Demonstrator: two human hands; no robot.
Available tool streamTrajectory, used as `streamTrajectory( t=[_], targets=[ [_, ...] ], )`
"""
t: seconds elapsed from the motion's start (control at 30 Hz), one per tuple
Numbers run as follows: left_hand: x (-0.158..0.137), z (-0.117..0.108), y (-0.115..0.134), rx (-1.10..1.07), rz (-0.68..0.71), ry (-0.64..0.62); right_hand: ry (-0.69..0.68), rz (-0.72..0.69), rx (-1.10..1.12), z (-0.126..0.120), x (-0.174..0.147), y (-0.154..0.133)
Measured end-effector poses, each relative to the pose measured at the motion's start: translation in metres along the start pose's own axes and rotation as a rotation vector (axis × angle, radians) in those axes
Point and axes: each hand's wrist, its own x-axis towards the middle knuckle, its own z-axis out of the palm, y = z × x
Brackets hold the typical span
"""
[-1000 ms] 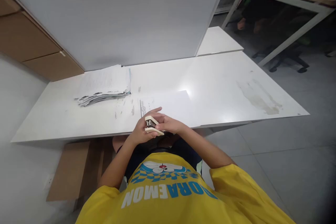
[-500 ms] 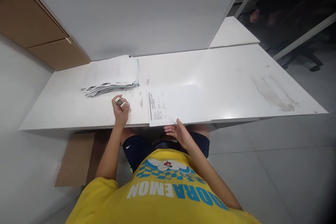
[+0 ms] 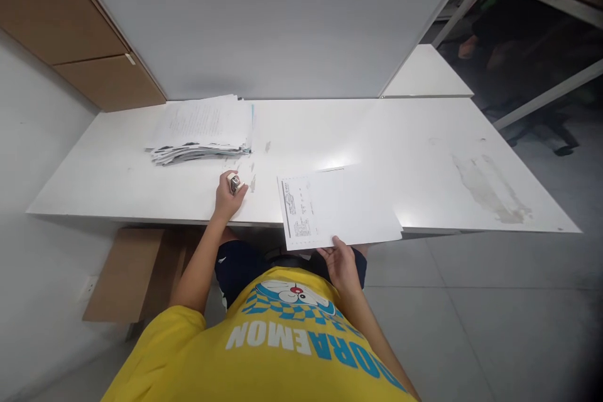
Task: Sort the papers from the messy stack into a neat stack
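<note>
My left hand (image 3: 229, 198) is closed around a small cream-coloured tool (image 3: 234, 183) with a dark printed face, held over the desk; its exact kind I cannot make out. With my right hand (image 3: 342, 262) I pinch the near edge of a white printed sheet (image 3: 342, 207), thumb on top and fingers underneath. Print covers the sheet's left end, and its near edge juts past the desk's front. A second edge shows at its far side, so more than one sheet may lie there. Left of the sheet, beyond my left hand, lies a thick stack of papers (image 3: 200, 125).
The white desk (image 3: 424, 157) has a grey stain (image 3: 492, 191) at its right and small scuffs near the middle. A grey panel (image 3: 273, 25) rises behind it. Brown boxes (image 3: 110, 85) stand at the back left, and an open cardboard box (image 3: 125, 276) is below the desk.
My right hand has taken hold of the sheet's near edge, and the sheet has come toward me and slightly right. My left hand has moved right with the cream-coloured tool.
</note>
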Motion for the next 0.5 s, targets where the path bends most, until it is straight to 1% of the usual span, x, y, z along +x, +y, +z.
streamTrajectory(
  t=[0.13, 0.23, 0.4, 0.5],
  targets=[
    [-0.002, 0.001, 0.004, 0.071, 0.012, -0.011, -0.012, 0.024, -0.003, 0.005, 0.005, -0.012],
    [-0.004, 0.001, 0.008, 0.113, 0.054, -0.043, -0.058, 0.039, 0.010, 0.007, 0.007, -0.015],
    [-0.005, -0.001, 0.008, 0.126, 0.083, -0.075, -0.136, 0.004, -0.051, 0.006, 0.009, -0.016],
    [0.000, -0.003, 0.005, 0.169, 0.127, -0.122, -0.183, -0.006, -0.086, 0.005, 0.008, -0.021]
  ],
)
